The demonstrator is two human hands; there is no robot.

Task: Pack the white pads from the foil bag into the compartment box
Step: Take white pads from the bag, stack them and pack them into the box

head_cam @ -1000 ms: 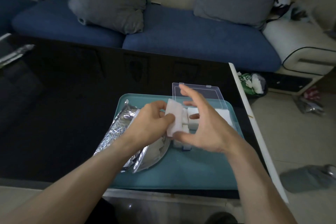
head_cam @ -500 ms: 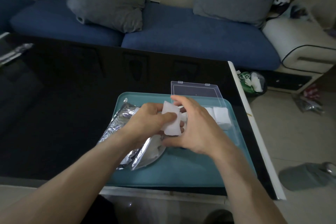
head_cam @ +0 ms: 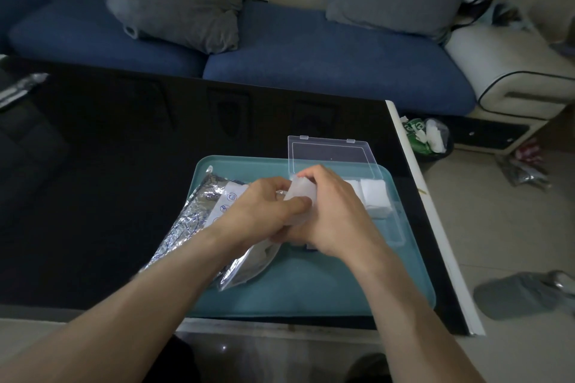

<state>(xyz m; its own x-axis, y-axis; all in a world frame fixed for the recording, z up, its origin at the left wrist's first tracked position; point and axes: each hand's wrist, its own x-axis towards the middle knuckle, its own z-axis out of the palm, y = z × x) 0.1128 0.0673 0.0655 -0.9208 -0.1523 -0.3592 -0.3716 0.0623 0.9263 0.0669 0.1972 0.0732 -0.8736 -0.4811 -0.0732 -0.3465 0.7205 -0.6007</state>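
head view, left to right: the foil bag (head_cam: 193,221) lay slack on the tray (head_cam: 311,289), mouth toward the box (head_cam: 385,227) for short reaches. the left hand (head_cam: 261,214) and right hand (head_cam: 333,214) both pinched a white pad (head_cam: 300,193) over the box's left end, probably squaring it to fit; pads (head_cam: 375,196) already filled the far-right cells.

Your left hand (head_cam: 264,208) and right hand (head_cam: 333,214) are close together, touching, fingers curled, both pinching one white pad (head_cam: 300,193). Both arms reach forward.
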